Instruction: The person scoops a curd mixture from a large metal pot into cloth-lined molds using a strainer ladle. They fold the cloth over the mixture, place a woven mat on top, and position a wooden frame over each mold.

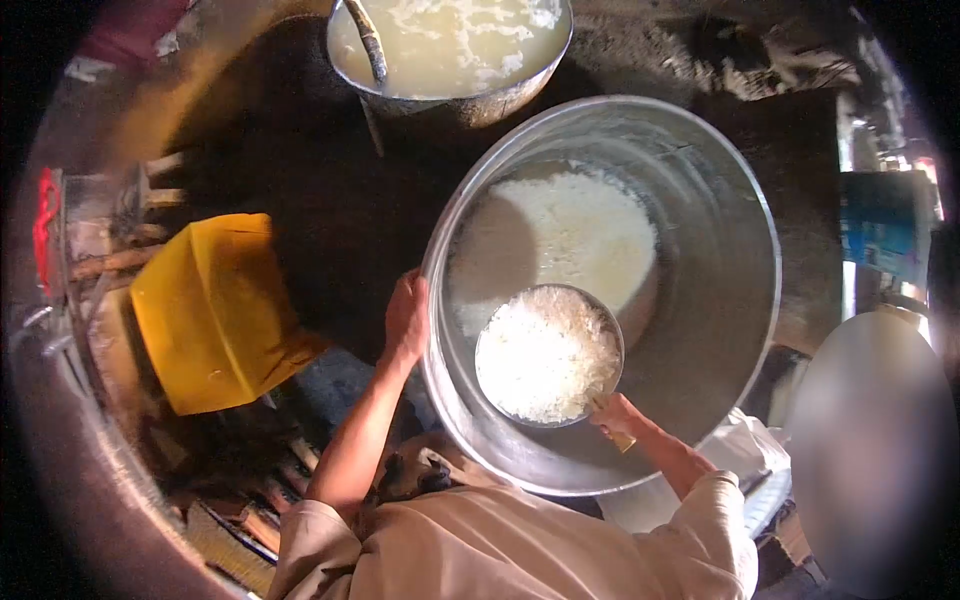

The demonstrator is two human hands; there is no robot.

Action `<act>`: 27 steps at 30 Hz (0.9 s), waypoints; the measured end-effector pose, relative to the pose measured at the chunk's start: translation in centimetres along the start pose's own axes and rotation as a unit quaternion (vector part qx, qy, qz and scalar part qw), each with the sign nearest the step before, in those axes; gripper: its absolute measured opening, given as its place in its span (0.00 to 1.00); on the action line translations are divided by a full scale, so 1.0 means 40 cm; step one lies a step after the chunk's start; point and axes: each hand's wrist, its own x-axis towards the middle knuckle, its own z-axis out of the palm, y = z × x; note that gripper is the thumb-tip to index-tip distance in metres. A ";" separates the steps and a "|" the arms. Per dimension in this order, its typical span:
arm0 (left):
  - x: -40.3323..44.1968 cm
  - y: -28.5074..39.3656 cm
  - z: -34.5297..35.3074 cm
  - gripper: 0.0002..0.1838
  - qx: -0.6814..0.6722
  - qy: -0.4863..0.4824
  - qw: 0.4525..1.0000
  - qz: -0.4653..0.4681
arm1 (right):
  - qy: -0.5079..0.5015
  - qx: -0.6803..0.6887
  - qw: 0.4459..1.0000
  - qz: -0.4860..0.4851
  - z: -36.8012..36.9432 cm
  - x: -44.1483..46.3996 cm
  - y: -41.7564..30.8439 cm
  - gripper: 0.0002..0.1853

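A large metal pot (715,240) leans tilted toward me, with a pale mass of rice-like food (590,225) in its bottom. My left hand (407,318) is closed on the pot's left rim. Gripped in my right hand (620,415) is the short handle of a round ladle (623,441), held over the pot's near side. White, rice-like grains (548,352) fill the ladle's bowl to the brim.
Beyond the pot stands a big vessel (480,103) of cloudy, foamy liquid with a stick (368,42) in it. At left is a yellow plastic container (215,315). Split wood (245,520) lies at lower left. A blurred oval covers the right side.
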 end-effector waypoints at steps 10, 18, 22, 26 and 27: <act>-0.223 -0.670 -0.495 0.24 -0.451 0.207 0.815 -0.300 | 0.143 -0.041 0.989 -0.015 0.164 -0.412 -0.317 0.18; -0.698 -1.224 -0.879 0.33 -0.649 0.353 0.632 -0.235 | 0.093 -0.111 0.989 -0.030 0.489 -0.500 -0.619 0.21; -0.696 -1.106 -0.974 0.37 -0.638 0.411 0.544 -0.357 | 0.023 -0.058 0.997 -0.056 0.780 -0.405 -0.780 0.19; -0.672 -1.031 -1.011 0.41 -0.642 0.419 0.487 -0.419 | -0.084 -0.037 0.994 -0.058 1.086 -0.227 -0.961 0.15; -0.647 -1.000 -1.010 0.40 -0.644 0.420 0.492 -0.408 | -0.044 -0.226 0.951 -0.208 1.168 -0.164 -0.991 0.14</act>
